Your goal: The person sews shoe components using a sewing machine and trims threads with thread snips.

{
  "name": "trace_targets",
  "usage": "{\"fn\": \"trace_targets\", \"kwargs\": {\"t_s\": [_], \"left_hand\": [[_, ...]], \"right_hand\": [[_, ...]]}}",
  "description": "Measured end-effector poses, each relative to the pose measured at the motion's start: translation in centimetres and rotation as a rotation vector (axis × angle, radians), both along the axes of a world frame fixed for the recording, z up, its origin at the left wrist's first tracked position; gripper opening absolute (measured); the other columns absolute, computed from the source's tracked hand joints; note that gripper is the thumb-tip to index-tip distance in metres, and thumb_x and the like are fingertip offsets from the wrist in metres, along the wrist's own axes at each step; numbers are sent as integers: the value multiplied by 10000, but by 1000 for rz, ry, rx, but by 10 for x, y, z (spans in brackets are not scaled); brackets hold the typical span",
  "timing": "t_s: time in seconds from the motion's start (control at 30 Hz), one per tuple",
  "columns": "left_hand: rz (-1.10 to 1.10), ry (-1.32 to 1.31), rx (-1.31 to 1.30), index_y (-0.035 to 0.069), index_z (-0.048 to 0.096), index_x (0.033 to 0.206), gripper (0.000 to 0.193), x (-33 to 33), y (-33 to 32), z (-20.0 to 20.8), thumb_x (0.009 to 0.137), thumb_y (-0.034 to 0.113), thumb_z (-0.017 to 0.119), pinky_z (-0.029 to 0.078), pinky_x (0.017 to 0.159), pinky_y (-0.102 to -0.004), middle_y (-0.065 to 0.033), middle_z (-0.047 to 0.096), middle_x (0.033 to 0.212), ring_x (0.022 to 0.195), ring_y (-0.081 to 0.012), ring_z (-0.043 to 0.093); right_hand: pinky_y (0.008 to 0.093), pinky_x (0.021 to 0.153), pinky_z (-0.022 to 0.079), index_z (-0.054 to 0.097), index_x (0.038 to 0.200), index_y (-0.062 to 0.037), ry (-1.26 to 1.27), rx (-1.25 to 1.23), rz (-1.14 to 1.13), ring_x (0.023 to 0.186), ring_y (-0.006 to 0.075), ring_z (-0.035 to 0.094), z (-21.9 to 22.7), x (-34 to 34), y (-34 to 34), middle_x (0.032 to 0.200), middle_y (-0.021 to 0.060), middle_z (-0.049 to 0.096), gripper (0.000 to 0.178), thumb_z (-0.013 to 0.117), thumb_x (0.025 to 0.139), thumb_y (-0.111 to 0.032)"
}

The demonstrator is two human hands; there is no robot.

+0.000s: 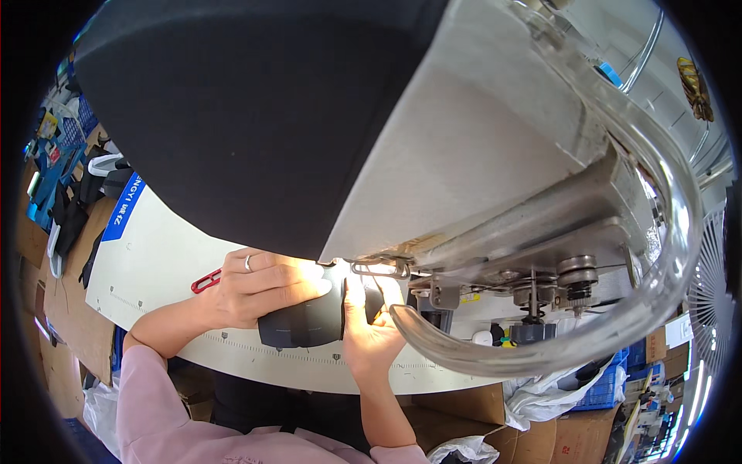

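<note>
Both my hands are at a dark, smooth, curved workpiece (305, 325) of sheet material, under the lit needle area of a sewing machine (464, 155). My left hand (270, 288), with a ring on one finger, presses the workpiece from the left with its fingers together; its thumb is hidden. My right hand (371, 329) grips the right edge, its thumb on the near side and its fingers partly behind. A red-handled tool (206, 281) sticks out beside my left hand; whether I hold it or it lies on the table is unclear. The needle's tip is hidden.
A clear curved tube (672, 232) loops around the machine's right side. Beneath my hands is a white table (174, 255) with a printed scale along its curved front edge. Dark and white pieces (66, 220) lie at the left. Cardboard (533, 445) and a blue crate (599, 390) stand lower right.
</note>
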State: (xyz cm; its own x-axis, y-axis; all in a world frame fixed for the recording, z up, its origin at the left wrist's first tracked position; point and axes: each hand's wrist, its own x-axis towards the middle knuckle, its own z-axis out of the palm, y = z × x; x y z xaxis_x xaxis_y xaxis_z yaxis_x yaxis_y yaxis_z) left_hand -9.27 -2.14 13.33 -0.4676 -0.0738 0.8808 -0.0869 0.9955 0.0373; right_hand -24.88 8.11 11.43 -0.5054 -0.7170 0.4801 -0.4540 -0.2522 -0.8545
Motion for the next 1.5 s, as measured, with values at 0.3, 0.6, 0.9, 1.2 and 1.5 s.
{"fn": "trace_targets", "kwargs": {"t_s": [0.3,0.6,0.9,1.2,1.5], "left_hand": [[13,-97,91,79,745,975,257,4,-10,-6,733,159,717,510,574,-238,-21,717,917,705,-117,669],[-64,-2,-91,60,751,947,311,3,-6,-3,665,154,657,561,647,-267,-47,650,852,793,-182,668],[-11,-54,10,114,753,997,353,2,-23,-37,653,78,676,498,535,-213,11,702,942,774,-107,673],[31,-67,67,135,762,971,399,6,-31,-42,581,59,729,560,715,-257,-3,719,976,814,-132,697],[-57,-50,-204,62,737,894,197,7,-18,-4,698,50,724,586,717,-265,-33,678,924,862,-170,687]], "right_hand": [[192,475,249,647,1039,39,-83,-27,-53,535,-1,350,-12,-2,-6,683,-50,513,205,719,854,-13],[205,478,209,657,995,13,-24,51,-80,521,14,289,5,1,-4,657,-82,380,178,738,843,-28],[263,499,600,519,1119,80,-460,27,132,647,124,666,11,8,-7,843,140,664,202,581,931,37],[241,540,549,555,1113,70,-373,74,264,645,142,668,-1,-10,1,951,140,673,166,472,976,27],[340,673,446,706,1041,-95,790,-262,-78,748,209,539,-22,-46,-6,866,49,589,458,811,600,-27]]}}
